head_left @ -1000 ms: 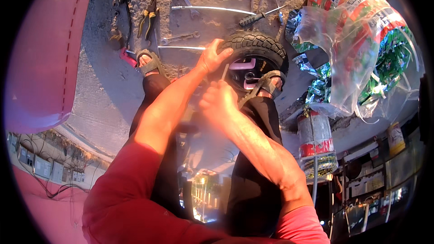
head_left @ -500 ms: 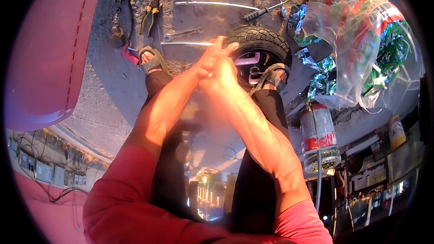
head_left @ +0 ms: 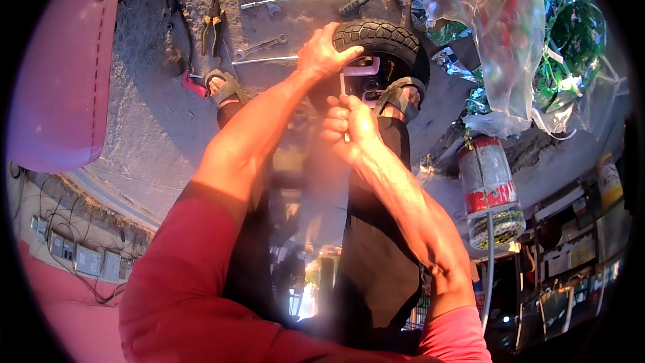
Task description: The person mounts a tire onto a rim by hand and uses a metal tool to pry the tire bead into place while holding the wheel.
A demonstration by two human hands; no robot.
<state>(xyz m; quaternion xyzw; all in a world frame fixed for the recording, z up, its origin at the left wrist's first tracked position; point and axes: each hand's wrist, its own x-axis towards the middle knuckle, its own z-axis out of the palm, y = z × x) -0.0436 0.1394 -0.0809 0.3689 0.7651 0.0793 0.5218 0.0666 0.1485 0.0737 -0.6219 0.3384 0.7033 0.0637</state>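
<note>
A small wheel with a chunky black tyre (head_left: 383, 35) and a pink-spoked rim (head_left: 363, 69) lies on the ground ahead of me. My left hand (head_left: 322, 54) grips the tyre's left side, its thumb stretched across toward the rim. Nearer to me, my right hand (head_left: 350, 126) is closed in a fist round a slim metal tyre lever (head_left: 342, 85). The lever points up from the fist to the tyre's inner edge; its far tip is hard to make out. My right sandalled foot (head_left: 404, 99) rests against the wheel's near right side.
Beyond the wheel lie long metal bars (head_left: 302, 0), a screwdriver (head_left: 356, 5), a spanner (head_left: 262, 47) and pliers (head_left: 213, 27). Plastic-wrapped tyres with green foil (head_left: 571, 40) stand right. A grey-and-red cylinder (head_left: 489, 173) is below them. A pink vehicle panel (head_left: 67, 60) fills the left.
My hands, close together before, have parted. The right has drawn back toward me with the tyre lever now showing; the left has settled on the tyre. The view has shifted slightly.
</note>
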